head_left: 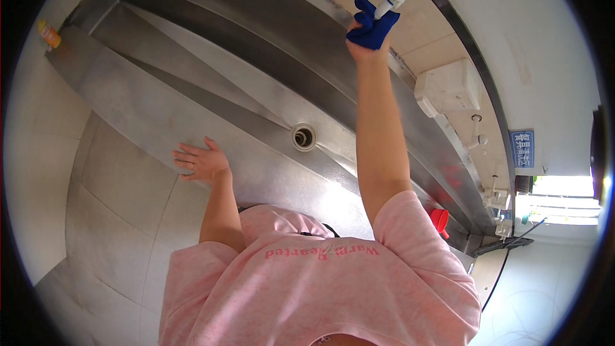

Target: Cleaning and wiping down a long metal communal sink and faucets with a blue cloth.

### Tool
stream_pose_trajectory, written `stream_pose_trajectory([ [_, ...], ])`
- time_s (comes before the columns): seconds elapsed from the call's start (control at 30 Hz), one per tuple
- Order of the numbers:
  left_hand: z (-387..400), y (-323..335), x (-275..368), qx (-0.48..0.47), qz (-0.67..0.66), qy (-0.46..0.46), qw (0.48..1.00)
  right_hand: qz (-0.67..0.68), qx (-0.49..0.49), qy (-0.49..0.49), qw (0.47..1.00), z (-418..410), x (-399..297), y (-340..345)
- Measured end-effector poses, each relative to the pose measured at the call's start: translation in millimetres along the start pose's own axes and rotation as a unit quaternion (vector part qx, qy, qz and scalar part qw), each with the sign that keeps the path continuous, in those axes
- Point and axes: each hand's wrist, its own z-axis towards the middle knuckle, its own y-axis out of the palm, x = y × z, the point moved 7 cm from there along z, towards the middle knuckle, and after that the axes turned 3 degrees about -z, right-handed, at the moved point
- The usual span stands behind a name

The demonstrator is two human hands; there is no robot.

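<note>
My right hand (354, 42) reaches out over the stainless-steel trough sink (158, 105) to the tiled wall. In it is a dark blue cloth (372, 33), bunched against a white wall faucet (390, 4). The cloth hides most of my fingers and the lower part of that faucet. My left hand (204, 161) lies palm down on the sink's broad front ledge, fingers spread and holding nothing. Between my arms, the round drain (303, 137) shows as an uncovered hole in the sloped basin floor.
Beyond my right forearm, a white plastic box (449, 87) is fixed to the wall, with another white faucet (476, 142) farther along. A red plastic scoop (439, 221) sits by my right sleeve. At the far left end stands an orange bottle (49, 34) with a yellow top.
</note>
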Motion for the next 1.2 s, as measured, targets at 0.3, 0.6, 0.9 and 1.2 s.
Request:
stream_pose_trajectory([
  [0.3,-1.2,5.7,2.9,-0.009,-0.014,0.007,1.000,0.188,-0.190,0.008,0.964,-22.7,12.5,8.7],
  [0.6,-0.2,3.0,2.0,0.008,0.000,0.003,1.000,-0.070,0.054,-0.046,0.995,9.8,-3.6,-2.0],
  [0.9,-0.6,-0.4,2.7,-0.016,0.003,0.008,1.000,-0.108,0.003,-0.036,0.993,5.4,0.1,-14.2],
  [1.2,-0.4,6.5,2.7,-0.001,-0.009,0.001,1.000,-0.016,-0.149,-0.051,0.987,-26.5,-1.4,42.6],
])
